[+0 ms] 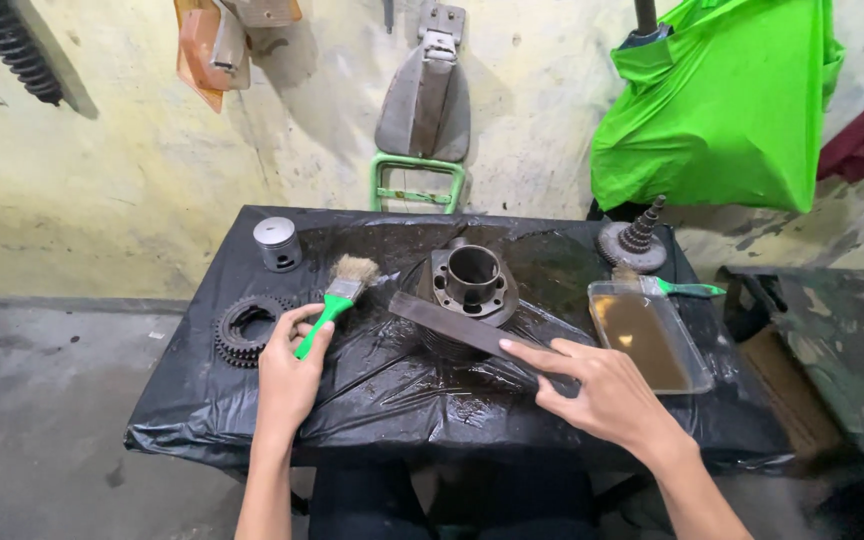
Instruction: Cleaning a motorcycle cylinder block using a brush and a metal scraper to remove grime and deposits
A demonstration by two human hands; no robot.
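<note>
Left hand around green brush, right hand on flat metal bar.

Soft, even light is falling from above, glinting off the wet black plastic sheet covering the bench. The picture is staying sharp centrally, while wide-angle distortion is bending the edges.

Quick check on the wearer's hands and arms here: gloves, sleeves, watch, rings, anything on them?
Nothing worn that shows. The left hand and right hand are both bare, with no gloves, rings or bands in view. Both forearms are uncovered from the wrists down to the bottom edge of the picture, so no sleeve shows. No watch or strap on either wrist. Fingernails look short and plain.
</note>
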